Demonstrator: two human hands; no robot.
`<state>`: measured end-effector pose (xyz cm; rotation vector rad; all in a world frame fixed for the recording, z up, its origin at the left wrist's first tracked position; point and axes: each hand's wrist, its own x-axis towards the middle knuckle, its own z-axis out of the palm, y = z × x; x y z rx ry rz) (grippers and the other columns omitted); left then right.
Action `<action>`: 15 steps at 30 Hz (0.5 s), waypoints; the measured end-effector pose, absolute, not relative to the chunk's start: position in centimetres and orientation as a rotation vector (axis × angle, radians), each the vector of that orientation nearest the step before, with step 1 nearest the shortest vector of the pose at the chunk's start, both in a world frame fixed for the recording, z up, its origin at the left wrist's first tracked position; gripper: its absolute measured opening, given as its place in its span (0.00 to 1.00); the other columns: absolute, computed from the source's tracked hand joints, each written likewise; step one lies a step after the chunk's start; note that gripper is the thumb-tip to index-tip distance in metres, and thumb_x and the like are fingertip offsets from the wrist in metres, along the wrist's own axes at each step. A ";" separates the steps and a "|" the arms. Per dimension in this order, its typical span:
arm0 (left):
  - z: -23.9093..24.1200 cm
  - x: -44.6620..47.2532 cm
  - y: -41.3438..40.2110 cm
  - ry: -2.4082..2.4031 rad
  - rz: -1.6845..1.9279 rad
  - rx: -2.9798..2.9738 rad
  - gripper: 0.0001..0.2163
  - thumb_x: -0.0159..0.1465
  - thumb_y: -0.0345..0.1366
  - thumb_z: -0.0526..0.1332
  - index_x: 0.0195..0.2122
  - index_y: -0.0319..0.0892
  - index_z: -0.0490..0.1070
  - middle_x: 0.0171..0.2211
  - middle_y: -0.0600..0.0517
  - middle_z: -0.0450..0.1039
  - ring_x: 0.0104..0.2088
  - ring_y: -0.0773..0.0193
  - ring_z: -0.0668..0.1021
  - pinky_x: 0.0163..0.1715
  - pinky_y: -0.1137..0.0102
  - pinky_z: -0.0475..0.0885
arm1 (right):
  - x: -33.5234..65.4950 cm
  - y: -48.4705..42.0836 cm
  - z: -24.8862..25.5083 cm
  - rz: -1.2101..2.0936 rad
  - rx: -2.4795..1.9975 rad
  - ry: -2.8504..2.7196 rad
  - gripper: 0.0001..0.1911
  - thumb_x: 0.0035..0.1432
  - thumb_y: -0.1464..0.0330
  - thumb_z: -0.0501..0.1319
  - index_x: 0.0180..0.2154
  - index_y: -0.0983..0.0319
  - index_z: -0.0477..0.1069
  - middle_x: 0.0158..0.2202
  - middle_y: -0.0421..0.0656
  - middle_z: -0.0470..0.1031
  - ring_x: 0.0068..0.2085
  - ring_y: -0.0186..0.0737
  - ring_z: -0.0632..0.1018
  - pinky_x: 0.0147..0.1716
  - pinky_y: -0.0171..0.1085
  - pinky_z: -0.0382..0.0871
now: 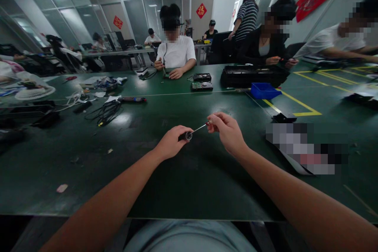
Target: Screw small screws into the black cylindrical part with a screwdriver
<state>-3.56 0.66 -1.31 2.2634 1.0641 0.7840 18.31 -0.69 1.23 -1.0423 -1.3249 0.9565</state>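
Above the green table (189, 189), my left hand (170, 141) is closed around a small dark cylindrical part (182, 137) with a round, silvery end facing right. My right hand (229, 132) pinches the red handle of a thin screwdriver (199, 128) between thumb and fingers. The metal shaft slants down to the left, and its tip meets or lies just in front of the cylinder's round end; whether it is inside, I cannot tell. Fingers hide most of the cylinder's body and part of the handle.
Left of my hands lie a coiled black cable (103, 114) and a dark pen-shaped tool (133, 99). Opened hard drives (202, 86), a blue tray (264, 91) and a long black casing (254, 75) stand farther back. Opposite, a person in white (177, 53) works with both hands.
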 end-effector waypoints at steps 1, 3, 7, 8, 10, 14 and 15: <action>-1.3 -3.6 0.6 1.059 0.797 2.246 0.14 0.62 0.27 0.62 0.48 0.46 0.74 0.48 0.51 0.74 0.49 0.60 0.74 0.55 0.62 0.67 | 18.3 -0.7 1.2 0.958 -1.043 -1.334 0.12 0.61 0.59 0.60 0.34 0.61 0.73 0.26 0.39 0.73 0.28 0.36 0.73 0.31 0.39 0.68; -1.4 -3.6 0.5 1.064 0.820 2.212 0.16 0.62 0.27 0.63 0.50 0.47 0.73 0.49 0.52 0.74 0.50 0.60 0.74 0.55 0.63 0.67 | 18.2 -0.7 1.2 0.961 -1.044 -1.350 0.12 0.61 0.59 0.60 0.35 0.61 0.73 0.27 0.39 0.73 0.28 0.36 0.74 0.32 0.40 0.69; -1.6 -3.6 0.4 1.105 0.860 2.154 0.18 0.62 0.29 0.64 0.54 0.47 0.71 0.51 0.51 0.73 0.52 0.59 0.74 0.55 0.62 0.67 | 18.3 -0.7 1.1 0.952 -1.047 -1.367 0.12 0.61 0.59 0.60 0.35 0.61 0.73 0.28 0.40 0.74 0.29 0.37 0.74 0.33 0.40 0.69; -1.6 -3.7 0.4 1.112 0.867 2.144 0.18 0.62 0.29 0.64 0.54 0.47 0.71 0.51 0.51 0.73 0.52 0.59 0.74 0.55 0.61 0.67 | 18.3 -0.7 1.1 0.952 -1.048 -1.365 0.12 0.61 0.59 0.60 0.35 0.61 0.73 0.28 0.40 0.74 0.29 0.37 0.75 0.34 0.40 0.69; -1.6 -3.7 0.4 1.120 0.872 2.129 0.18 0.62 0.30 0.64 0.53 0.47 0.71 0.50 0.50 0.73 0.51 0.58 0.74 0.55 0.61 0.68 | 18.2 -0.8 1.1 0.955 -1.051 -1.360 0.11 0.61 0.60 0.60 0.35 0.61 0.73 0.28 0.40 0.74 0.30 0.37 0.75 0.34 0.40 0.70; -1.6 -3.7 0.4 1.137 0.879 2.109 0.18 0.63 0.31 0.63 0.54 0.48 0.71 0.51 0.51 0.73 0.52 0.58 0.74 0.56 0.60 0.67 | 18.0 -0.8 1.2 0.931 -1.057 -1.359 0.11 0.60 0.60 0.60 0.36 0.61 0.73 0.28 0.41 0.74 0.30 0.37 0.76 0.34 0.40 0.70; -1.6 -3.7 0.4 1.141 0.884 2.103 0.18 0.63 0.31 0.63 0.55 0.48 0.71 0.51 0.51 0.73 0.52 0.58 0.74 0.56 0.60 0.67 | 18.0 -0.9 1.2 0.920 -1.060 -1.365 0.11 0.61 0.60 0.60 0.36 0.61 0.73 0.29 0.41 0.75 0.30 0.38 0.76 0.34 0.40 0.71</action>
